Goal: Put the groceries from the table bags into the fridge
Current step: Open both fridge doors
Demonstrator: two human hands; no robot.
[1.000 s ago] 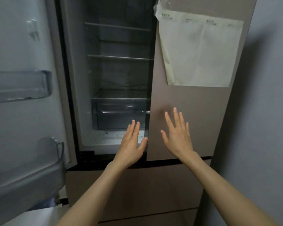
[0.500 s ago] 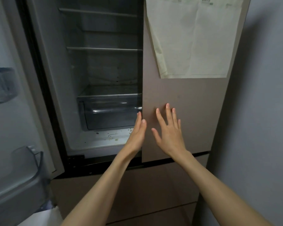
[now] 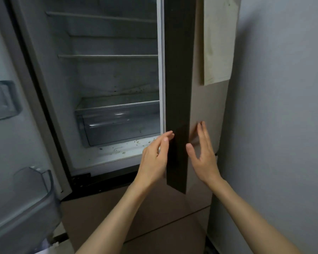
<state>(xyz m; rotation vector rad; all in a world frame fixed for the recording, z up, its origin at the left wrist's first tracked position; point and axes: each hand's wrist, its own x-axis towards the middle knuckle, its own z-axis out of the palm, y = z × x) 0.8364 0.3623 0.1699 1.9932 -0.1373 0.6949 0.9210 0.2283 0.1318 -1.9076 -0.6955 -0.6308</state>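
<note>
1. Head view: your hands flank the dark edge (image 3: 178, 107) of the right door (image 3: 207, 110). The door stands partly open, swung toward you.
2. Left hand (image 3: 154, 158): fingers straight, together, fingertips at or touching the inner side of the edge. Whether they press on it I cannot tell. Holding nothing.
3. Right hand (image 3: 204, 156): fingers straight, thumb spread, beside the door's outer face. Contact uncertain; fingertips look just at the surface. Holding nothing.
4. Key relation: the edge runs vertically, top of frame down to just below wrist level, and sits between your two palms. Both hands are about equally near; the left is on the side that can pull the door outward.
5. Fridge (image 3: 106, 85): directly ahead, left door (image 3: 13, 125) wide open, shelves (image 3: 106, 56) and drawer (image 3: 121, 123) showing, crumbs on the floor of the compartment. No groceries inside.
6. Groceries and bags: not in view, so they are somewhere away from the fridge front.
7. Judgement: step in hand is opening the right door. Task barely begun. Next move likely turns on swinging the edge rightward, toward the wall (image 3: 283, 107), which is close; mind the door's travel there.
8. A paper (image 3: 218, 43) hangs on the door's face.
</note>
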